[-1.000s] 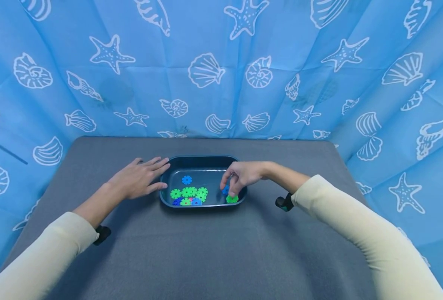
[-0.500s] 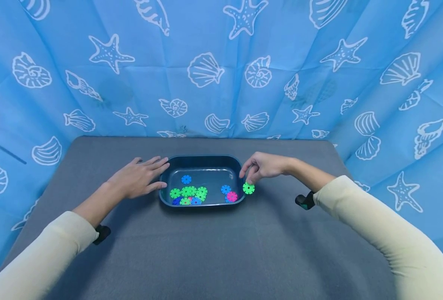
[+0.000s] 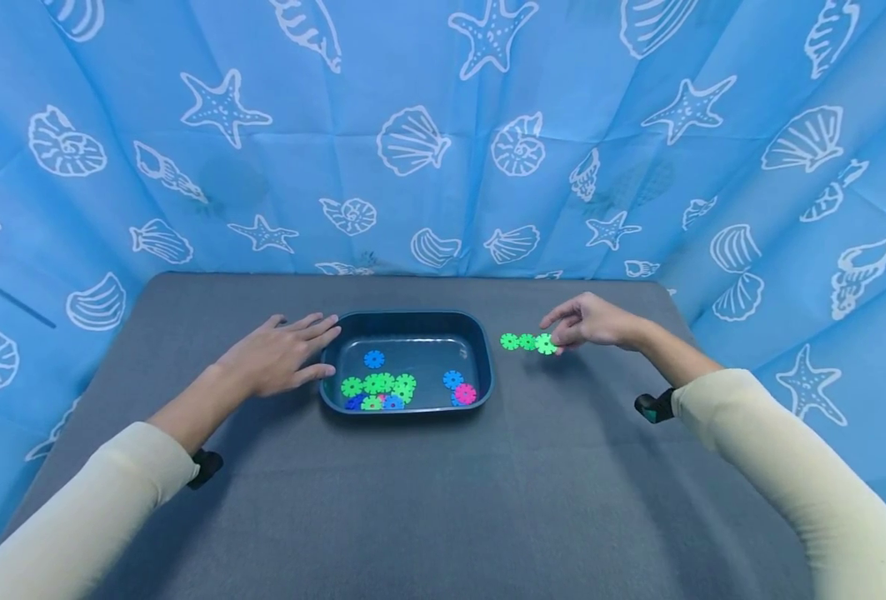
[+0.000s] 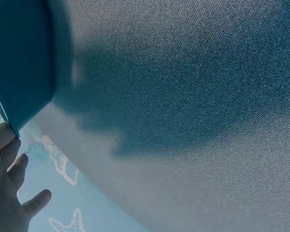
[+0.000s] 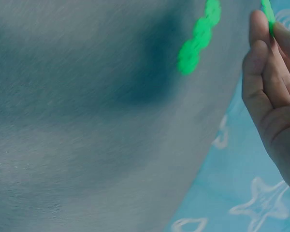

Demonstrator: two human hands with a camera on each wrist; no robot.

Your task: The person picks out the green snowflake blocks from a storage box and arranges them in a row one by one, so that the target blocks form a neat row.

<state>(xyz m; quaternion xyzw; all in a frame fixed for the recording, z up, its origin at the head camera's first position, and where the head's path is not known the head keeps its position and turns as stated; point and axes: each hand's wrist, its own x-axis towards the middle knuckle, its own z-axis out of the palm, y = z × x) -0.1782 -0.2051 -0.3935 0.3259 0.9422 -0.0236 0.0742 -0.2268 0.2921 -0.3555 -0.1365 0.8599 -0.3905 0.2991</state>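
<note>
A green disc [image 3: 545, 343], pinched in the right hand [image 3: 593, 320]! Just beside that hand, a row of green discs [image 5: 202, 34] already lay on the table [image 3: 412, 500]; farther to its left, inside the tray [image 3: 405, 323], more green pieces [image 3: 377, 383], blue discs [image 3: 373, 359] and a pink disc [image 3: 466, 393] were left. The left hand [image 3: 281, 354], fingers straight, rested at the tray's rim.

Curtain [image 3: 427, 192] behind table [image 3: 427, 500]. On table: tray [image 3: 422, 354], left hand [image 3: 281, 354] at its left rim; right of tray, disc row [image 3: 513, 342], then right hand [image 3: 593, 322] (one held disc [image 3: 545, 343]). In tray: disc pile [image 3: 378, 387], near left; lone disc [image 3: 370, 359] behind; disc group [image 3: 461, 388], near right.
</note>
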